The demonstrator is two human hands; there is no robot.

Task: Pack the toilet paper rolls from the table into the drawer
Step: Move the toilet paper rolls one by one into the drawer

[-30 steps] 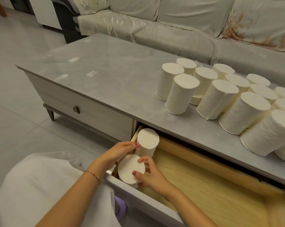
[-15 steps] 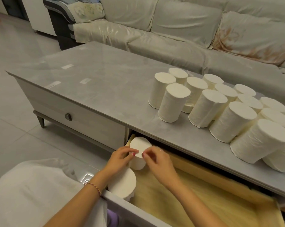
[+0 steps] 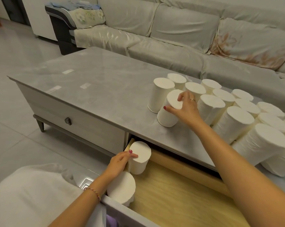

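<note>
Several white toilet paper rolls point(image 3: 236, 122) stand in a cluster on the right half of the grey table point(image 3: 105, 89). My right hand point(image 3: 184, 108) grips the nearest roll point(image 3: 168, 115), which tilts away from the cluster. Below the tabletop the wooden drawer point(image 3: 187, 199) is pulled out. Two rolls stand upright in its left end: a rear roll point(image 3: 141, 158) and a front roll point(image 3: 121, 188). My left hand point(image 3: 120, 161) rests against the rear roll's left side, fingers on its top edge.
A closed drawer with a dark knob point(image 3: 68, 121) fills the table's left front. A pale sofa point(image 3: 187, 38) runs behind the table. White cloth on my lap point(image 3: 31, 197) lies at the lower left. The drawer's floor right of the two rolls is bare wood.
My right hand left the rear roll in the drawer and rose to the table, closing on the nearest roll and tipping it. My left hand stayed at the rear roll.
</note>
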